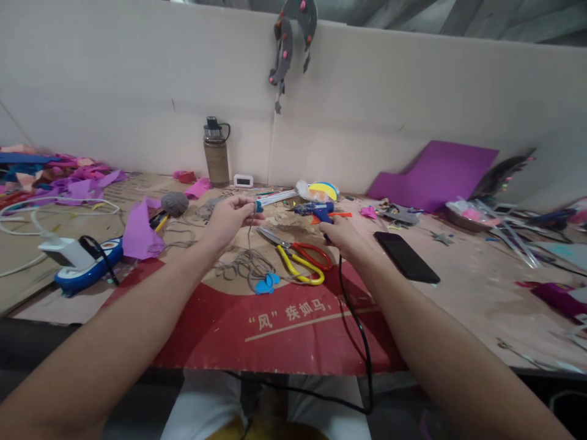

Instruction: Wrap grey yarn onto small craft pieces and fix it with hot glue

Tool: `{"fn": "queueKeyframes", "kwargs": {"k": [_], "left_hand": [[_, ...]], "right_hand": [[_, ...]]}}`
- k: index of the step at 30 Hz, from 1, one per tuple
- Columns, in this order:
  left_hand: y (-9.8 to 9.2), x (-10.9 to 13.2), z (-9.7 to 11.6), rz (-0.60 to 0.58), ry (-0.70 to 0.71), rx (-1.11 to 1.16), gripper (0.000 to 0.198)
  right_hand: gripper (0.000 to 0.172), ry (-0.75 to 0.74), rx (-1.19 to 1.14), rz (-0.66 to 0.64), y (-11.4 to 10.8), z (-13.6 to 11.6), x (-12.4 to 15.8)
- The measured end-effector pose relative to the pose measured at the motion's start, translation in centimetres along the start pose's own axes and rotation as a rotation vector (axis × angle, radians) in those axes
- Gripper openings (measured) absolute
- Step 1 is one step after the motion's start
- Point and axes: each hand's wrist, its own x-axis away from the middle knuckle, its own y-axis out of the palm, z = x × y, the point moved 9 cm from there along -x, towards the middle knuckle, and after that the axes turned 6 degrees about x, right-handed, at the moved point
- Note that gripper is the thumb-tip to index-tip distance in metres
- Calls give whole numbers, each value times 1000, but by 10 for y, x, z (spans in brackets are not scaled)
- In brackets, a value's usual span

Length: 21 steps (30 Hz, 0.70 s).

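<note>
My left hand is closed in a pinch on a small blue piece, from which grey yarn hangs down. In my right hand is a blue hot glue gun, its nozzle turned left toward the blue piece, with a gap between them. A black cord runs down from the gun's handle. Below and between the hands lie scissors with red and yellow handles, blades pointing up-left. Loose grey yarn lies in loops beside them, with blue cut-outs at its lower edge.
A black phone lies right of my right hand. Behind stand a bottle and a small white clock. A power strip, felt scraps and a yarn ball are left. Purple sheet leans on the back panel.
</note>
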Motion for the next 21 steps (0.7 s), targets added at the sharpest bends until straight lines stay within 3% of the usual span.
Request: {"fn": "queueKeyframes", "kwargs": {"k": [4,8,16,21], "left_hand": [[-1,0,-1,11,-10,0,7],[-2,-1,-2,15,-6,-8,6],[-7,0,6,55,8,8,10],[-7,1,2,56,4,-57,15]], "right_hand": [[29,42,-467,-58,6,-19,18],[38,-69,-659,-98,9,-47,34],[41,-311,-622,-60,2,-71,55],[30,-472,-493,-36,1,-86,66]]}}
